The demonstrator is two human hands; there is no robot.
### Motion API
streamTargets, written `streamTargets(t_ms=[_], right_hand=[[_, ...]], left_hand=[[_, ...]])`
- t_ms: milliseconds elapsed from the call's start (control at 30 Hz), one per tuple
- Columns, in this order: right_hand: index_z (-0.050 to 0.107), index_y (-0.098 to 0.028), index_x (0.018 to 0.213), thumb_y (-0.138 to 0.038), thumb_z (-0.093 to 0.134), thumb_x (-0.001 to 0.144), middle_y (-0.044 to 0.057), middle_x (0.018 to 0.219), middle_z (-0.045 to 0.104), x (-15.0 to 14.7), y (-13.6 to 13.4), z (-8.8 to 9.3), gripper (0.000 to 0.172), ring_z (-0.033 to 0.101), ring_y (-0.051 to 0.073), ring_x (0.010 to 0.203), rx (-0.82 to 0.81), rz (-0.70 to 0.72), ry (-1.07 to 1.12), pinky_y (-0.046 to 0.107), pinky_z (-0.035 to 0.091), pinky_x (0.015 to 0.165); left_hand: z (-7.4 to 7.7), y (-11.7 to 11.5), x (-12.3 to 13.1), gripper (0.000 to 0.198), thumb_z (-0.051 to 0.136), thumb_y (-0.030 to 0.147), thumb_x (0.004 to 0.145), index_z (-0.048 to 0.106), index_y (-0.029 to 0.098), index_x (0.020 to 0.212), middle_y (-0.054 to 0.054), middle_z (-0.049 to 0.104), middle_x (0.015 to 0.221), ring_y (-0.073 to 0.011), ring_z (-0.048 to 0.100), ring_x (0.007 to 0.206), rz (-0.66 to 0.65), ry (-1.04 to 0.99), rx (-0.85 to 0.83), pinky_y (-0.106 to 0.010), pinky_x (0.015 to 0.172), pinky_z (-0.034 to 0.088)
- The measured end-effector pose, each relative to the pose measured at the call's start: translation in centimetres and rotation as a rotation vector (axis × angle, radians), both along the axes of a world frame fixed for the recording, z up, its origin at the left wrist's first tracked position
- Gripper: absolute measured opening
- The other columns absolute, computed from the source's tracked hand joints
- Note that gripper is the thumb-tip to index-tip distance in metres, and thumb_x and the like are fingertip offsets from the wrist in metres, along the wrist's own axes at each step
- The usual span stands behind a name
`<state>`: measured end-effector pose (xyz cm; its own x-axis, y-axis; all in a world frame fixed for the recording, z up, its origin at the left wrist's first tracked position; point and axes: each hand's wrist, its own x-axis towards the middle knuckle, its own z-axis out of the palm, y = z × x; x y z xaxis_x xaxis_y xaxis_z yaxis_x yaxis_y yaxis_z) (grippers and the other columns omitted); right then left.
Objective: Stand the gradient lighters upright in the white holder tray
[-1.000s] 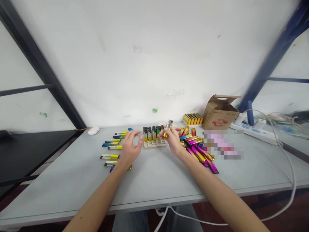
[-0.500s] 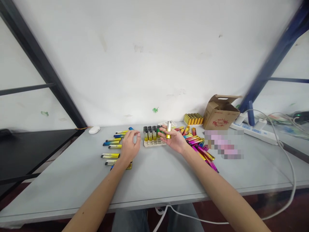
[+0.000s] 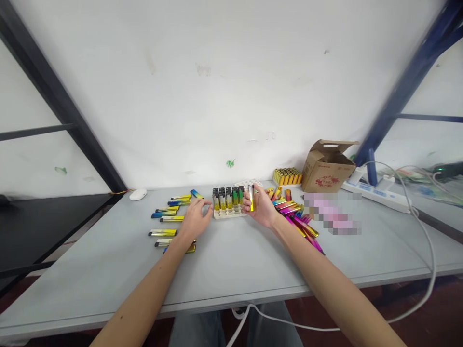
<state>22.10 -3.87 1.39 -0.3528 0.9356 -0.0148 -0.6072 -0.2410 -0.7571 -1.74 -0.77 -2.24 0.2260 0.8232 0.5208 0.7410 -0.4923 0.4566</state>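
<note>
My right hand (image 3: 262,207) is closed around a shiny yellow-and-silver lighter (image 3: 251,197), held upright at the right end of a pale tray (image 3: 229,213). Black-topped lighters (image 3: 223,198) stand in rows in the tray's back holes, yellow ones at the left and green ones at the right. My left hand (image 3: 197,218) hovers palm down just left of the tray, fingers bent and a little apart, with nothing visible in them. Beside and partly under it, yellow and blue lighters (image 3: 162,232) lie flat in a loose column.
Right of my right hand lies a pile of pink, gold and red metallic lighters (image 3: 304,226). Behind are a full tray of yellow lighters (image 3: 287,177), a cardboard box (image 3: 327,171) and a white power strip (image 3: 379,195). A white round device (image 3: 138,194) sits at the left back.
My left hand has moved slightly right, toward the tray, its fingers reaching forward. My right hand's fingers have curled more closely round the lighter. The view has shifted slightly.
</note>
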Motion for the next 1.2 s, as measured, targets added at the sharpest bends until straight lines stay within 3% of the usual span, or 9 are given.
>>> streamTargets(t_ms=[233,400,567,1067,1200], right_hand=[[0.049,-0.021,0.077,-0.045,0.041,0.09,-0.003,0.059,0.039,-0.5,-1.0,0.9,0.028,0.041,0.012,0.052,0.037,0.005,-0.027,0.022,0.038,0.055],[0.037,-0.022,0.066,-0.049,0.035,0.089,-0.007,0.054,0.026,-0.3,-1.0,0.9,0.035,0.02,0.009,0.043,-0.029,0.129,0.003,0.02,0.024,0.041],[0.03,-0.023,0.062,-0.047,0.034,0.086,-0.009,0.051,0.016,-0.6,-0.9,0.4,0.034,0.009,0.008,0.042,-0.042,0.044,0.013,0.02,0.016,0.038],[0.027,-0.023,0.06,-0.038,0.028,0.083,-0.009,0.049,0.016,-1.3,-1.3,0.8,0.027,0.007,0.008,0.041,-0.087,-0.183,-0.018,0.021,0.012,0.037],[0.029,-0.023,0.061,-0.037,0.03,0.082,-0.009,0.05,0.017,-1.3,-1.3,0.7,0.025,0.008,0.008,0.042,-0.062,-0.159,-0.007,0.021,0.014,0.038]], left_hand=[[-0.2,0.1,0.0,0.02,0.05,0.036,0.09,0.063,0.022,0.095,-0.006,0.063,0.097,-0.0223,0.06,0.094,-0.054,-0.028,0.014,-0.036,0.082,0.05],[-0.4,0.3,-0.1,0.019,0.05,0.035,0.09,0.063,0.022,0.094,-0.005,0.063,0.096,-0.0224,0.061,0.093,-0.072,-0.035,0.042,-0.037,0.081,0.05],[-0.3,0.2,-0.1,0.018,0.05,0.034,0.089,0.064,0.022,0.093,-0.005,0.064,0.095,-0.0222,0.061,0.092,-0.067,-0.029,0.047,-0.036,0.08,0.051],[0.1,-0.1,0.0,0.019,0.05,0.034,0.09,0.064,0.022,0.092,-0.005,0.065,0.094,-0.0222,0.062,0.09,-0.042,-0.003,0.056,-0.036,0.079,0.05],[0.0,-0.1,0.0,0.018,0.049,0.033,0.09,0.064,0.022,0.092,-0.005,0.065,0.094,-0.022,0.062,0.09,-0.046,-0.008,0.052,-0.036,0.08,0.05]])
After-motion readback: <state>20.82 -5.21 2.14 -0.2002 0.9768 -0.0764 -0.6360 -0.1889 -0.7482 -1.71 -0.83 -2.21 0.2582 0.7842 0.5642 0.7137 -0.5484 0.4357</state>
